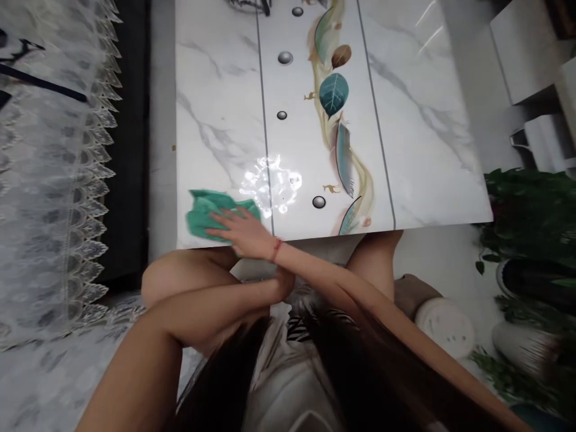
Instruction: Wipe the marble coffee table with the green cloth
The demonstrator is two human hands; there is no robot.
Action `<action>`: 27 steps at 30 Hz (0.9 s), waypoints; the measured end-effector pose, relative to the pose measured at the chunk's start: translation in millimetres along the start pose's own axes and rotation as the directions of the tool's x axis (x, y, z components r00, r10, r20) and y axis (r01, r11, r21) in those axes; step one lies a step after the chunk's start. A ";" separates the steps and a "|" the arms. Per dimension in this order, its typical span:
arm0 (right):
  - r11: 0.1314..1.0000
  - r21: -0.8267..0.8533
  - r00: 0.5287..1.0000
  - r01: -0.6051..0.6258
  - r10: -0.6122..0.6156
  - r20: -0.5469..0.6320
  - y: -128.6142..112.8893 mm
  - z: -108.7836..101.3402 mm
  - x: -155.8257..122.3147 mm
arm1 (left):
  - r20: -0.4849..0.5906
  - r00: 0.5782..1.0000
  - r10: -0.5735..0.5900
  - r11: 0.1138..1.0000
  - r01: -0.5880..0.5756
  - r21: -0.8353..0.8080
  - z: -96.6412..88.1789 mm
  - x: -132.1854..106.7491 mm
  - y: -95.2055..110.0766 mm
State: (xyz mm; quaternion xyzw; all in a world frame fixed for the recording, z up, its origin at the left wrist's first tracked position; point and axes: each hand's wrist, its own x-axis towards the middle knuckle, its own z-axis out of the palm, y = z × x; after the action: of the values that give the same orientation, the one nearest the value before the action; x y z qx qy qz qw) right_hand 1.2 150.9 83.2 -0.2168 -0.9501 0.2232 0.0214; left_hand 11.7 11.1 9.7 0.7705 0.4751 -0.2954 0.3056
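Note:
A green cloth [200, 217] lies crumpled on the near left corner of the white marble-patterned table [216, 138]. Spread flat over its right part is my right hand [249, 234], fingers apart and pressing it against the tabletop. The right arm reaches across my body, with a thin red band [276, 249] at the wrist. My left hand [284, 285] rests near my lap, below the table's edge and partly behind the right forearm. Its fingers are hidden.
Left of the table is a seat with a lace-edged cover [85, 180] and a dark strap [45, 83] on it. A dark object [249, 6] sits at the table's far edge. Green plants [531, 210] and a white round lid-like object [444, 327] stand to the right.

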 end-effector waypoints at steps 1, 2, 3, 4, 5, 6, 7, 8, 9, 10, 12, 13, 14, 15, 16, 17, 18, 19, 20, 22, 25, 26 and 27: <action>0.997 0.011 0.997 -0.076 0.077 -0.030 19.4 -1.5 -34.1 | 0.012 1.000 0.024 0.999 -0.024 0.036 -2.2 -0.7 0.3; 0.981 0.017 0.979 -0.192 0.193 -0.067 41.0 -4.8 -72.4 | 0.028 0.998 0.053 0.996 -0.055 0.069 -4.2 -1.4 0.6; 0.944 0.019 0.938 -0.331 0.331 -0.106 64.1 -10.2 -113.6 | 0.050 0.995 0.085 0.991 -0.089 0.096 -6.0 -2.2 1.1; 0.865 0.027 0.853 -0.501 0.498 -0.158 87.8 -18.2 -155.7 | 0.067 0.991 0.115 0.986 -0.122 0.112 -7.3 -3.1 1.7; 0.732 0.046 0.707 -0.679 0.670 -0.225 111.3 -28.7 -197.2 | 0.080 0.986 0.143 0.980 -0.153 0.127 -8.3 -3.9 2.5; 0.617 0.055 0.583 -0.785 0.766 -0.271 134.3 -41.4 -236.1 | 0.087 0.982 0.168 0.973 -0.179 0.142 -8.9 -4.6 3.4; 0.503 0.068 0.460 -0.862 0.831 -0.314 156.7 -55.7 -270.7 | 0.089 0.978 0.189 0.966 -0.201 0.160 -9.1 -5.2 4.5; 0.379 0.089 0.324 -0.921 0.873 -0.365 178.3 -70.8 -299.6 | 0.088 0.975 0.203 0.959 -0.216 0.181 -9.1 -5.7 5.7; 0.267 0.115 0.200 -0.957 0.891 -0.409 199.3 -85.8 -321.5 | 0.089 0.973 0.213 0.953 -0.227 0.202 -9.0 -6.1 6.9; 0.156 0.152 0.072 -0.976 0.891 -0.449 219.6 -100.0 -335.1 | 0.096 0.971 0.220 0.945 -0.236 0.225 -9.0 -6.6 8.1; -0.028 0.232 -0.143 -0.972 0.857 -0.495 257.0 -123.4 -335.7 | 0.125 0.968 0.219 0.930 -0.246 0.272 -9.4 -8.2 10.0; -0.074 0.258 -0.198 -0.963 0.844 -0.499 272.9 -132.1 -322.3 | 0.143 0.965 0.221 0.923 -0.254 0.289 -9.8 -9.5 10.5; -0.075 0.267 -0.204 -0.961 0.845 -0.495 285.8 -138.7 -300.7 | 0.164 0.960 0.227 0.916 -0.268 0.299 -10.2 -11.2 10.7; -0.031 0.257 -0.156 -0.966 0.861 -0.485 294.8 -143.2 -271.7 | 0.181 0.955 0.234 0.910 -0.281 0.305 -10.6 -13.1 10.5; 0.053 0.232 -0.066 -0.971 0.878 -0.475 299.3 -145.6 -236.8 | 0.194 0.950 0.243 0.906 -0.294 0.305 -10.7 -15.2 9.9; 0.164 0.201 0.054 -0.966 0.885 -0.462 298.7 -145.9 -197.6 | 0.200 0.945 0.259 0.900 -0.311 0.304 -10.5 -17.1 8.9; 0.293 0.157 0.198 -0.943 0.874 -0.445 293.1 -144.1 -155.9 | 0.196 0.939 0.281 0.894 -0.331 0.302 -9.8 -18.5 7.5; 0.422 0.109 0.342 -0.900 0.839 -0.424 282.5 -140.4 -113.1 | 0.178 0.937 0.301 0.889 -0.344 0.302 -8.6 -19.2 5.8; 0.532 0.067 0.466 -0.844 0.790 -0.399 267.5 -134.9 -70.9 | 0.151 0.936 0.319 0.886 -0.351 0.302 -7.0 -19.0 4.0; 0.728 -0.026 0.696 -0.685 0.644 -0.317 227.3 -119.1 6.4 | 0.097 0.923 0.372 0.880 -0.384 0.280 -3.4 -15.4 0.5; 0.903 -0.084 0.896 -0.422 0.401 -0.188 154.8 -87.6 87.4 | 0.061 0.902 0.427 0.877 -0.430 0.214 1.0 -4.8 -3.9; 0.945 -0.091 0.944 -0.314 0.300 -0.139 131.4 -76.3 101.9 | 0.068 0.900 0.430 0.880 -0.434 0.191 1.5 -1.2 -5.5; 0.974 -0.093 0.976 -0.205 0.196 -0.096 110.3 -65.3 109.5 | 0.081 0.904 0.420 0.887 -0.428 0.173 1.6 2.0 -7.2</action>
State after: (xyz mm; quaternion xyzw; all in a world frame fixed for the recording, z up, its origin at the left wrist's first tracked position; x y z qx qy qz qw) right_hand -44.6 313.1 88.1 -0.3220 -0.9317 0.1655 0.0284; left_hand 5.5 13.6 5.8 0.8744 0.2593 -0.2805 0.2990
